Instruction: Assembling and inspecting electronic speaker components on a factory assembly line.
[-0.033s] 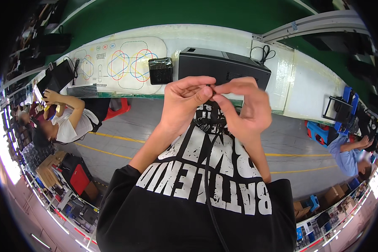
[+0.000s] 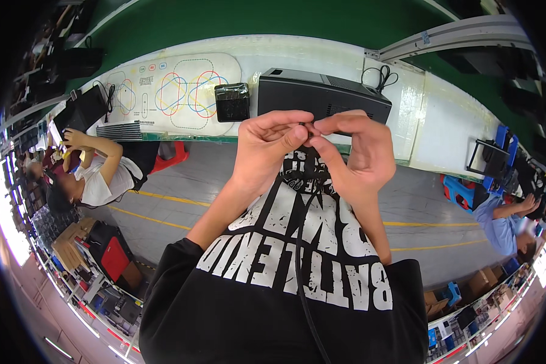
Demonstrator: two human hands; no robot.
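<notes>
My left hand (image 2: 262,148) and my right hand (image 2: 365,151) meet in front of my chest, at the near edge of the workbench. Thumb and forefinger of each are closed in a pinch on a small dark piece (image 2: 309,128). Fingertips cover most of it, so its kind cannot be told. Below the hands a bunched black cable (image 2: 303,181) hangs against my black shirt, and a single strand runs down the front. Whether the pinched piece belongs to that cable is hidden. Just beyond my hands, a dark grey box-shaped device (image 2: 309,91) with vents lies on the bench.
A small black film-wrapped block (image 2: 232,102) sits left of the device, beside a white printed mat (image 2: 194,76). A coiled black cord (image 2: 379,77) lies behind the device's right end. One person (image 2: 106,173) works at the left, another (image 2: 500,221) at the right.
My right hand has shifted slightly to the right, its fingertips still at the small dark piece. My left hand is nearly still.
</notes>
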